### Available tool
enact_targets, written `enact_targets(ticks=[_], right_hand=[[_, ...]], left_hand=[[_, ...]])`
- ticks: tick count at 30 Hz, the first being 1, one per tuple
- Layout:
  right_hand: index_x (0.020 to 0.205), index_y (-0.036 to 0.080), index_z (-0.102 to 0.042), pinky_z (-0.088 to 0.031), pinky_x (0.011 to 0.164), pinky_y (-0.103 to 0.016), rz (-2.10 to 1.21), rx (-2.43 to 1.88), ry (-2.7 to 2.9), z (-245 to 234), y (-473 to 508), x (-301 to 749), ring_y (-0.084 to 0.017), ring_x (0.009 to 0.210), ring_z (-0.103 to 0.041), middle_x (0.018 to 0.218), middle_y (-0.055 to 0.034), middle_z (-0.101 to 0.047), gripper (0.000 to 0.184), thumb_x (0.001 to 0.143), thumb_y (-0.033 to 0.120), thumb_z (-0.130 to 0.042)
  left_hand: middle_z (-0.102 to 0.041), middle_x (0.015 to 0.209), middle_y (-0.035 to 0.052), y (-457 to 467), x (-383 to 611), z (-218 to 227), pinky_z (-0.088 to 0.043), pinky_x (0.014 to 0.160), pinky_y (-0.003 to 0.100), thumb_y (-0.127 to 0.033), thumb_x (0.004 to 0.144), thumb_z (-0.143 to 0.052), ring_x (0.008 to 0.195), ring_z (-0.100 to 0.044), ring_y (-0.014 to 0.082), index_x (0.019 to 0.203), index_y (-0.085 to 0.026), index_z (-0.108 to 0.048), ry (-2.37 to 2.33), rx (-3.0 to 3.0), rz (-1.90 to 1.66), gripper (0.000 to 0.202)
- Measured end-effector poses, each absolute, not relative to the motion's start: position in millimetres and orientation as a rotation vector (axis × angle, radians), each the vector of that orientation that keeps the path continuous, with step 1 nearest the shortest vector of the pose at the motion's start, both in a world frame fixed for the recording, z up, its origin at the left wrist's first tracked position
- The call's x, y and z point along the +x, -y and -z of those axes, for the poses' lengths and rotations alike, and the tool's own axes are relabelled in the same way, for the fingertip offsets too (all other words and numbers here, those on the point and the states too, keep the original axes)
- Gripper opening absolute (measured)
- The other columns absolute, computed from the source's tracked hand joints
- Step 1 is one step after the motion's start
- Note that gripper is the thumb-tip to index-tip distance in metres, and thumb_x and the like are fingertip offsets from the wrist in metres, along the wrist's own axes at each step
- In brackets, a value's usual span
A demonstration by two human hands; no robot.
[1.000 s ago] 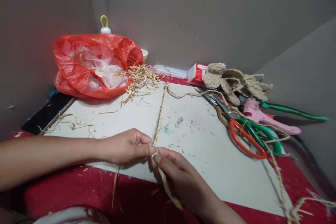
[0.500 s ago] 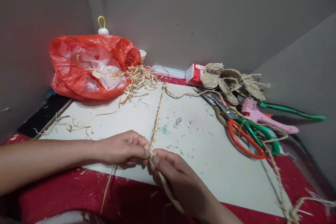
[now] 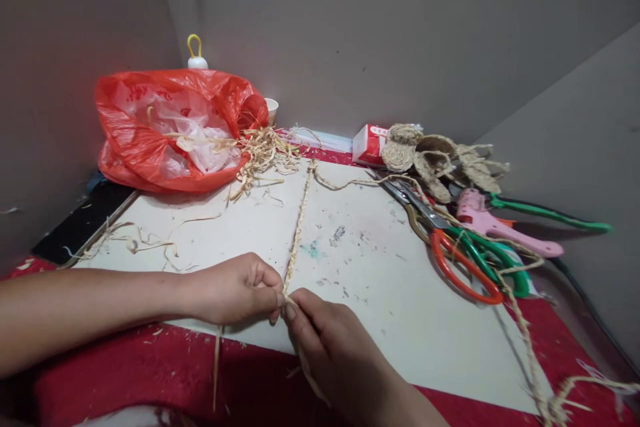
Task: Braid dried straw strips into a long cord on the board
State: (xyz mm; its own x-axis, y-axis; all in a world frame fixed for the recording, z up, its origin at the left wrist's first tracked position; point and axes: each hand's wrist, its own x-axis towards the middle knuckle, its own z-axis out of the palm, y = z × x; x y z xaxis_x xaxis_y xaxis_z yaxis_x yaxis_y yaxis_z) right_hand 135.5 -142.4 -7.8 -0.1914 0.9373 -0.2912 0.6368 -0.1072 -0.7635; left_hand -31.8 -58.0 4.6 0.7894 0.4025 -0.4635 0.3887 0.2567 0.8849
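A pale braided straw cord (image 3: pixel 301 220) runs taut from a knot at the board's far edge down to my fingers. My left hand (image 3: pixel 245 290) pinches its near end from the left, thumb against the bent fingers. Close against it, my right hand (image 3: pixel 330 337) grips the loose straw strands at the same spot from the right. One thin strand (image 3: pixel 217 363) hangs below my left hand over the red cloth. Another strand trails under my right hand, mostly hidden by it. The exact crossing of the strands is covered by my fingertips.
Under the work lies a white board (image 3: pixel 360 280) on red cloth (image 3: pixel 125 373). Back left are a red plastic bag (image 3: pixel 130 160), loose straw (image 3: pixel 265 150) and a phone (image 3: pixel 83 220). On the right lie scissors (image 3: pixel 465 267), a pink glue gun (image 3: pixel 505 223) and woven straw pieces (image 3: pixel 400 147).
My right hand has shifted slightly left and turned, its fingers closing over the strands at the braid's end. The strand under my left hand has swung to hang nearly straight.
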Motion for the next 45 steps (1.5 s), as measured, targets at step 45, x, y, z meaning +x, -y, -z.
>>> enact_targets(ticks=[45], right_hand=[[0.082,0.020,-0.065,-0.043,0.064,-0.025,-0.486,-1.748,1.838,-30.7,224.9,65.3,-0.018,0.070,-0.062,0.076,-0.0059,-0.067,0.025,0.090,0.033,-0.045]], left_hand=[[-0.032,0.039,-0.0102,72.0,-50.1,12.0,-0.009,0.041,0.023,-0.061,0.066,-0.062,0.037,-0.019,0.0048,0.066,-0.014,-0.053,-0.529,1.388,-0.357,0.048]])
